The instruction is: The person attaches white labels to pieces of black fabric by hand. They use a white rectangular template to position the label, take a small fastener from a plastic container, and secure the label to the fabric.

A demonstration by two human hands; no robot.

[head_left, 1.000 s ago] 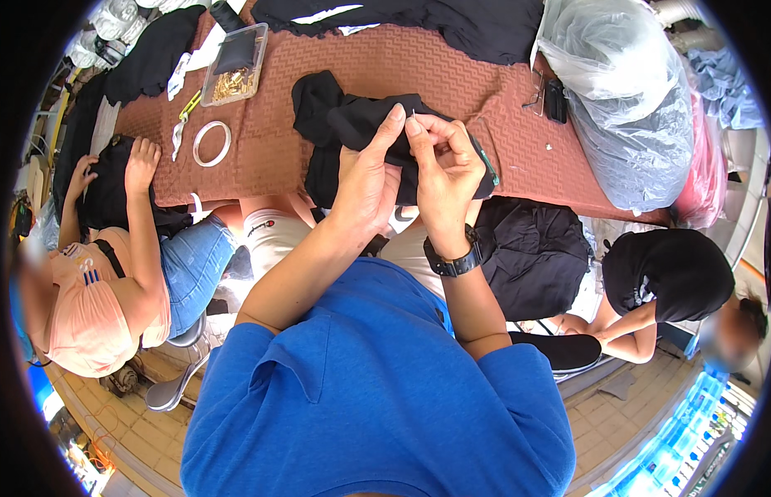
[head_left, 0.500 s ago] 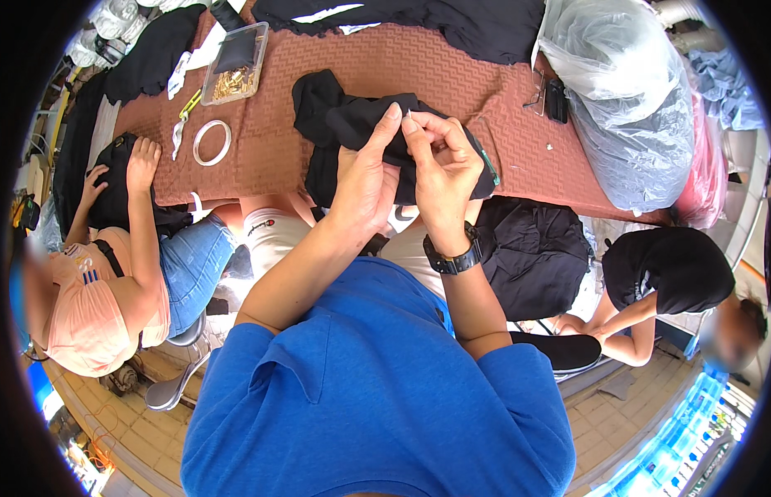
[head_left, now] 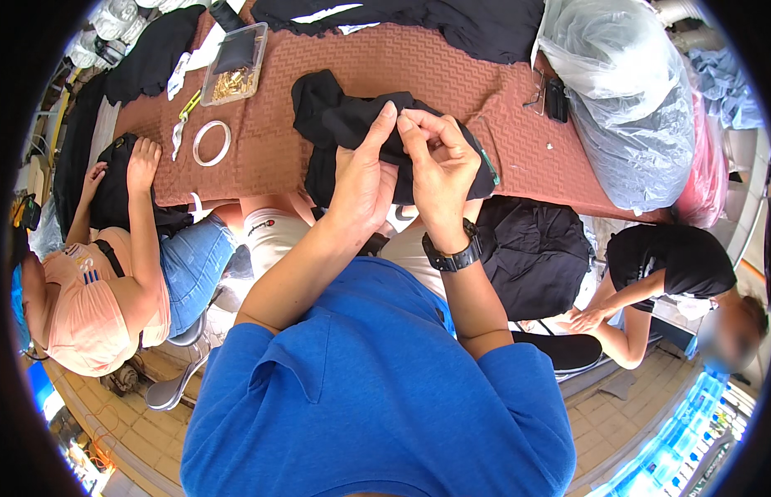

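A bunched black cloth (head_left: 326,108) rests on the near edge of the table, draped partly over it. My left hand (head_left: 365,176) is closed on this cloth, thumb raised along the front and fingers mostly hidden behind. Close beside it, my right hand (head_left: 443,161) pinches with thumb and forefinger just right of the left thumb tip. Whatever sits in that pinch is too small to make out. Behind the right hand, a thin green edge (head_left: 490,166) shows along the cloth.
A brown textured tablecloth (head_left: 311,45) carries a clear box (head_left: 230,87) of small gold pieces, a white ring (head_left: 212,142) and yellow-handled snips (head_left: 187,108). Large plastic bags (head_left: 626,116) stand at the right. Co-workers sit on both sides; black fabric (head_left: 530,257) lies near my right forearm.
My right fingertips have shifted slightly left, nearer the left thumb. A small pale tip seen between them before hardly shows now. The co-worker at the right has moved their arm and body slightly.
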